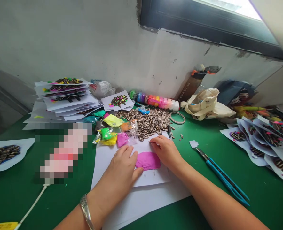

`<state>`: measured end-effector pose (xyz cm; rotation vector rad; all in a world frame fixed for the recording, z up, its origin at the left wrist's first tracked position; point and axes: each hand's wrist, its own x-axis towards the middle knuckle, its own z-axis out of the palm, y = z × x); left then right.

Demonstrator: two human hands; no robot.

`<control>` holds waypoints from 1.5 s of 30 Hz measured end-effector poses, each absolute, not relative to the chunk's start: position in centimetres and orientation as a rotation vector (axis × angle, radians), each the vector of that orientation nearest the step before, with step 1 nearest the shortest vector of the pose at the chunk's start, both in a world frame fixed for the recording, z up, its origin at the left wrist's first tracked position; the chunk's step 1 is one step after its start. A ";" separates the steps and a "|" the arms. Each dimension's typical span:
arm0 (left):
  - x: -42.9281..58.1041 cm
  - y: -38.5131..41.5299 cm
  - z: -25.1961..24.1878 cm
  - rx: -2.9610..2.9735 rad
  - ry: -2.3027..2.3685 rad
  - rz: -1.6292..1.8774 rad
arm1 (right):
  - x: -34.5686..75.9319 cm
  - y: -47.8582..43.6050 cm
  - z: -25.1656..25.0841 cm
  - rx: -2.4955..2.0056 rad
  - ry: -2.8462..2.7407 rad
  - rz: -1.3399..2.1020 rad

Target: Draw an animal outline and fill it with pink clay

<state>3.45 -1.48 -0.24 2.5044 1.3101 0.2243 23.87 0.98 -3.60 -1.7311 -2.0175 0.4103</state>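
A flattened, rounded patch of pink-purple modelling clay [148,160] lies on a white paper sheet [141,182], with short pencil lines below it. My left hand [122,167] rests flat and open along the patch's left side, thumb at its lower edge. Above the patch's upper right, my right hand [164,150] is closed in a pinch. A small dark tip, seemingly a sunflower seed [150,142], shows at its fingertips. Just beyond the hands spreads a heap of striped sunflower seeds [153,121]. Small bags of coloured clay [111,134] sit beside it on the left.
A blue utility knife [224,179] lies right of the paper. Stacks of seed pictures stand left [69,102] and right [263,135]. At the back are a bottle [191,84], a cloth bag [207,103] and a tape roll [177,118]. A blurred object with a white cable [32,207] lies left.
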 end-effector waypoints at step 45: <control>3.5 -1.6 -1.0 2.564 1.325 0.292 | 24.1 -0.6 -2.6 -1.501 -2.231 0.462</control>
